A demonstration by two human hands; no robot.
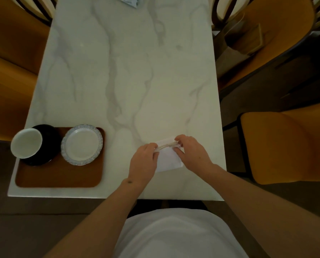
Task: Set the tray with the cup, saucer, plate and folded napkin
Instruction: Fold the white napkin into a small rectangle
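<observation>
Head view shows your left hand (143, 158) and right hand (191, 150) pinching the napkin (169, 159) near the counter's (129, 71) front edge, well right of the tray (58, 175); loosen either pinch and I judge the fold springs open.

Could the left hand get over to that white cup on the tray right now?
Probably not at once: the left hand is pinching the napkin together with the right hand. Once it lets go, bare table and the plate lie between it and the cup.
</observation>
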